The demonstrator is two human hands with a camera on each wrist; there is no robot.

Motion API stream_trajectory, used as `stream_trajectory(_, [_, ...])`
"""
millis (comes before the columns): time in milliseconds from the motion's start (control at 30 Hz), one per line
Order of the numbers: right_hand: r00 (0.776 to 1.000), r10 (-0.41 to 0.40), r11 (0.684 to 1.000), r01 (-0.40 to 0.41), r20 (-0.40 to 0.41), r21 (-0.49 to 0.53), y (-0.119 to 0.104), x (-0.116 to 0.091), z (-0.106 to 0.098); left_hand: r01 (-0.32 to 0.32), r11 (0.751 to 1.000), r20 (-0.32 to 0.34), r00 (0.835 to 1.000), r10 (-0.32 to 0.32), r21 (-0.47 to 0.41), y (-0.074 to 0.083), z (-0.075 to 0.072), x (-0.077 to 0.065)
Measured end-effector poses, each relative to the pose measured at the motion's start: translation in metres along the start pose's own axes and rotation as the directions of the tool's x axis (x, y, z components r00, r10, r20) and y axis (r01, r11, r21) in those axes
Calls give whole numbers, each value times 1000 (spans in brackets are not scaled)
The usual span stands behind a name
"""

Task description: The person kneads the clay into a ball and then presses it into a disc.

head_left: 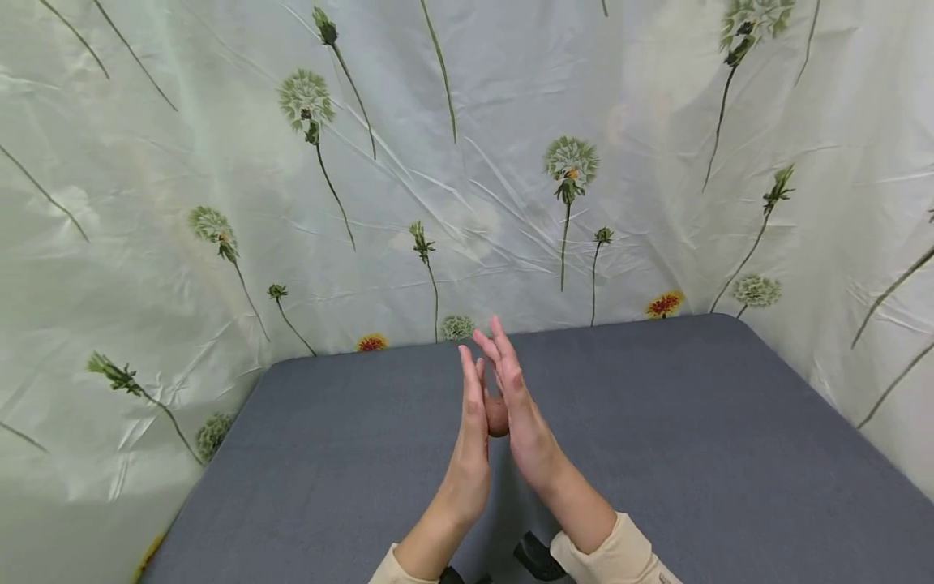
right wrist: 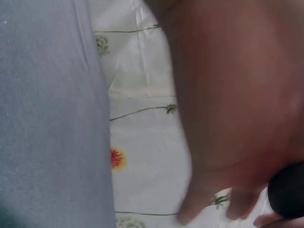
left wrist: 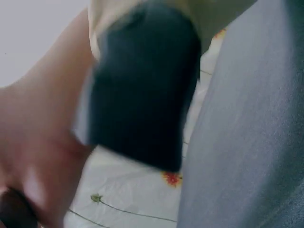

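A small brown ball (head_left: pixel 498 417) sits between the two palms, above the grey table. My left hand (head_left: pixel 470 450) lies against its left side with the fingers straight and pointing up and away. From the other side my right hand (head_left: pixel 527 434) presses on it, its fingers also straight and a little spread. The palms face each other and the wrists stand apart. In the left wrist view the ball (left wrist: pixel 17 210) shows dark at the lower left corner; in the right wrist view the ball (right wrist: pixel 288 190) is dark at the lower right, beside the palm.
A grey cloth-covered table (head_left: pixel 350 438) spreads under and around both hands. Behind it and along its sides hangs a pale sheet (head_left: pixel 496 203) printed with dandelions. A black wrist device (head_left: pixel 538 556) shows by the right sleeve (head_left: pixel 609 551).
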State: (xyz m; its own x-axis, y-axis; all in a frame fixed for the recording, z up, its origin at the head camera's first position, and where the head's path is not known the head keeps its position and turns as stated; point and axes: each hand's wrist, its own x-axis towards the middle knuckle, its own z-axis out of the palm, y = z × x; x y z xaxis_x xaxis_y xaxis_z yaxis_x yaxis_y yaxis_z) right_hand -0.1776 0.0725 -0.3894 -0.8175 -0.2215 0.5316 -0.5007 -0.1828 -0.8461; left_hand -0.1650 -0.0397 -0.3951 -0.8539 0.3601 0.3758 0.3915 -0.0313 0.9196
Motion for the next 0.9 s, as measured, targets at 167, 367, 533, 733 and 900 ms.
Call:
stream_trajectory(167, [997,64,995,-67,53,72,10,-1,2,-102,995,-51,993,103,21,7,-4,-4])
stream_trajectory(367, [988,93,991,-104,125,86,17,-9,21,-96,995,-147,984,97,10,7,-22,2])
stream_trajectory(533, [995,39,998,-44,89,55,5,-10,23,7,1000,-113,994,-8,-15,1,-23,6])
stream_trajectory(733, [1000,0,998,-1,7,62,-8,0,-1,-72,997,-14,997,73,34,5,-1,1])
stream_trajectory(900, [998,65,989,-68,21,131,3,3,-11,-149,978,13,989,149,144,9,8,-6])
